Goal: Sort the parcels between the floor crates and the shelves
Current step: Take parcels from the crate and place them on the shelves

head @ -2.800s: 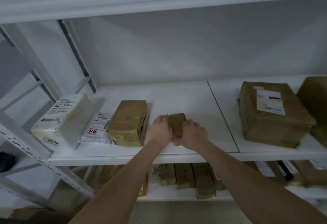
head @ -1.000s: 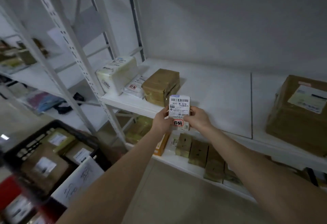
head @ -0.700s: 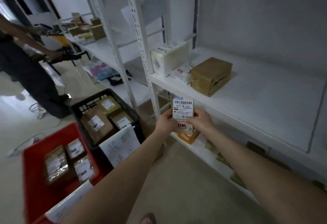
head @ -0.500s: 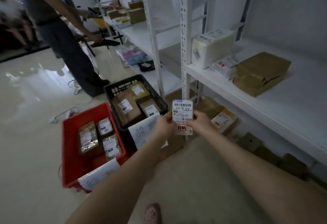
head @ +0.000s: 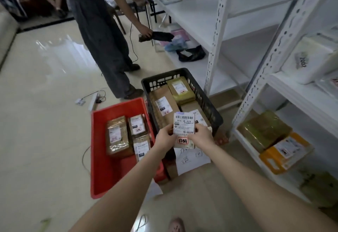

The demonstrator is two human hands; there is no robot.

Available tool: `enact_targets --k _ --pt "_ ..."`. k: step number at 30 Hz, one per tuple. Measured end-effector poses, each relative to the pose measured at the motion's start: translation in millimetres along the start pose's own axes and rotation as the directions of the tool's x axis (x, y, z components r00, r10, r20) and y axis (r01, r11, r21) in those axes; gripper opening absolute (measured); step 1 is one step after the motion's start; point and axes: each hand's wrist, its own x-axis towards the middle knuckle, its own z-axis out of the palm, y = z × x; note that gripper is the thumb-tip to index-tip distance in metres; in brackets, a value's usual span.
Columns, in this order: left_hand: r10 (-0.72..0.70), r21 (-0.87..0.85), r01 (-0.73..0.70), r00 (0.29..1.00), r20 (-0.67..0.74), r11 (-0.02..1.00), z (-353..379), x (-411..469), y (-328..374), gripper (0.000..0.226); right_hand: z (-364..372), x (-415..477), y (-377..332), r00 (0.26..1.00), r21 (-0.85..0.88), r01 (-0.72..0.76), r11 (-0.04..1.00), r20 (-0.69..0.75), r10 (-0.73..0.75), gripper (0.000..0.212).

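Head view. We hold one small parcel (head: 183, 131) in both hands, in the air over the near end of the black crate (head: 206, 99). Its printed label faces the camera, with the barcode at the top and a red-bordered sticker near the bottom.

- The left hand (head: 165, 138) pinches the left edge of the small parcel, thumb on the label face.
- The right hand (head: 201, 136) pinches the right edge in the same way, thumb on the front and fingers behind.

The black crate stands on the floor and contains several brown parcels (head: 181, 89), each with a white label. A sheet of paper (head: 192, 160) with handwritten characters hangs over its near wall. The red crate (head: 109, 176) stands just beside it on the left, the two walls touching or nearly so. It carries three labelled brown packages (head: 117, 134) in its far half.

The white shelf unit (head: 218, 30) runs along the right side. On its lowest level, to the right of the crates, a green-brown wrapped parcel (head: 263, 129) lies just beside an orange box (head: 285, 153). One level higher lies a white parcel (head: 309, 61) marked 2002.

Beyond the crates a second person (head: 102, 35) stands at the shelves and holds a dark object (head: 161, 36) in one hand. A power strip (head: 95, 99) lies on the floor near that person's feet.
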Motion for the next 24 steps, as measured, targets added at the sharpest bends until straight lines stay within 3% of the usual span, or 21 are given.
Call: enact_targets --k 12,21,24 --pt "-0.074 -0.207 0.100 0.989 0.129 0.973 28 159 29 0.042 -20 174 5 0.999 -0.132 -0.041 0.990 -0.010 0.040 0.023" --pt "-0.316 -0.266 0.331 0.944 0.098 0.905 87 266 -10 0.030 2 283 54 0.976 -0.273 -0.145 0.951 0.118 0.182 0.024" --pt "-0.393 -0.300 0.405 0.914 0.101 0.864 96 293 -21 0.025 12 307 67 0.971 -0.337 -0.152 0.929 0.124 0.204 0.037"
